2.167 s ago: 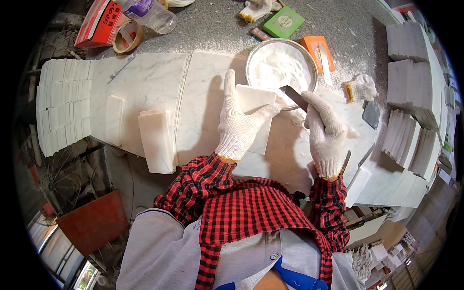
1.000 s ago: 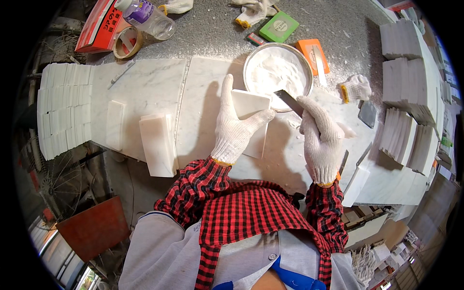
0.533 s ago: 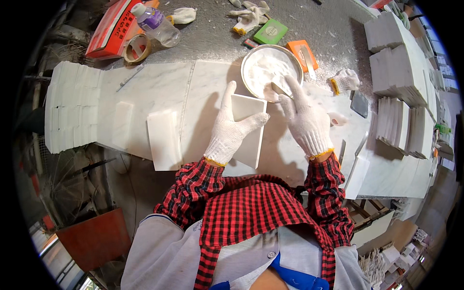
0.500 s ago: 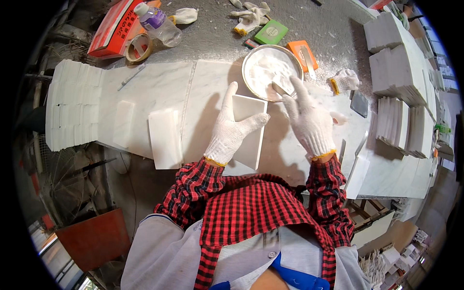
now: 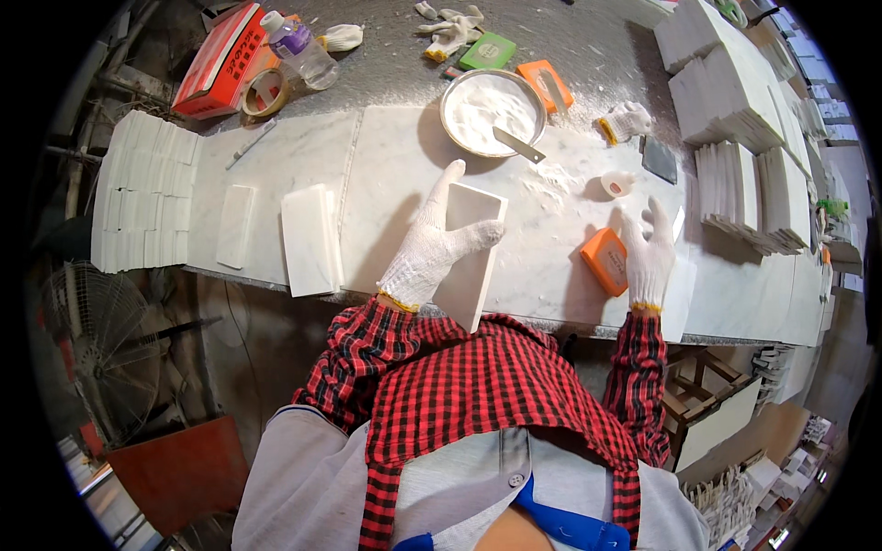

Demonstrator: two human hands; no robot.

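My left hand (image 5: 438, 241), in a white knit glove, grips a rectangular white stone tile (image 5: 476, 246) by its edges, thumb across the top face and fingers along the far left side. The tile is tilted above the bench. My right hand (image 5: 649, 257), gloved alike, hangs over the bench's right part with fingers stretched and apart. An orange block or small box (image 5: 604, 263) lies against its left side. Beyond my hands stands a round metal bowl (image 5: 444, 118) of white powder or paste. A flat metal scraper (image 5: 520, 145) rests in it, across the near rim.
Stacked white tiles stand at left (image 5: 145, 197) and right (image 5: 726, 96). Two tiles (image 5: 310, 241) lie left of my left hand. A water bottle (image 5: 308, 57), tape roll (image 5: 266, 93), red box (image 5: 218, 64), green box (image 5: 488, 51) and dark slab (image 5: 659, 160) line the back.
My right hand has let go of the scraper, left it in the bowl, and moved right and nearer. The orange block now shows beside it. My left hand still grips the tile.
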